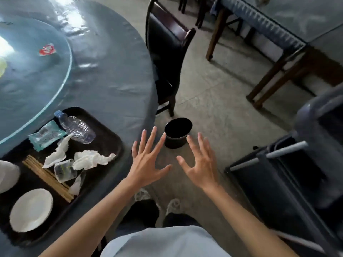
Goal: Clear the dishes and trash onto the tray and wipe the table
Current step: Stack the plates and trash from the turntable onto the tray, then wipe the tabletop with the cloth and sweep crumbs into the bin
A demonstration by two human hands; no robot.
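A dark tray (109,140) sits at the near edge of the round blue table (115,75). On it lie a crushed plastic bottle (76,127), a teal wet-wipe packet (46,135), crumpled white napkins (92,159), a squashed clear cup (65,170), wooden chopsticks (47,176) and a white plate (31,210). My left hand (148,160) and my right hand (200,164) are both held out with fingers spread, holding nothing, over the floor to the right of the tray.
A black waste bin (177,133) stands on the floor just beyond my fingertips. A dark chair (167,45) is pushed against the table. A grey service cart (297,173) stands at the right. A red wrapper (47,50) lies on the glass turntable.
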